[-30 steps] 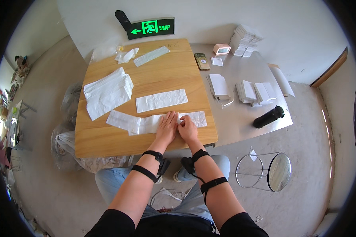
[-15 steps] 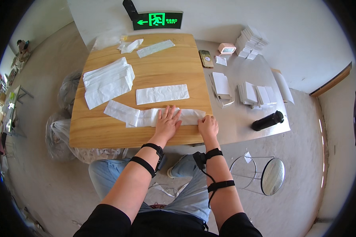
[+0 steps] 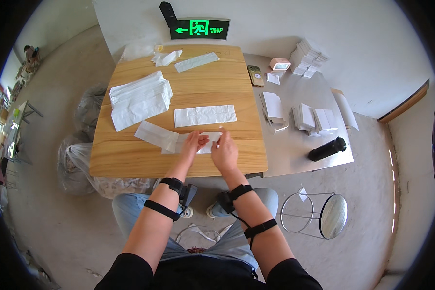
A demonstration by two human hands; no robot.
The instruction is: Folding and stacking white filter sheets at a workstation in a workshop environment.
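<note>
L hand (image 3: pixel 192 143) is loosely curled (can't tell if it grips), R hand (image 3: pixel 224 152) pinched narrow on R end of the white strip (image 3: pixel 170 143), laid nr front of the wooden tabletop (image 3: pixel 212 92), so an uneven R pull could skew/crumple it or nudge the flat white piece (image 3: pixel 205 116) just behind.

I sit in what looks like a plain workshop: bare grey concrete floor (image 3: pixel 72 217), glowing green running-figure sign (image 3: pixel 199 29), a pale wooden table (image 3: pixel 227 87) spread with flat white papery strips (image 3: pixel 152 133), a shiny metal table (image 3: pixel 290 152) bearing stacked white pieces (image 3: pixel 308 58), bulging clear plastic sacks (image 3: pixel 72 166), another person (image 3: pixel 32 55) farther off.
</note>
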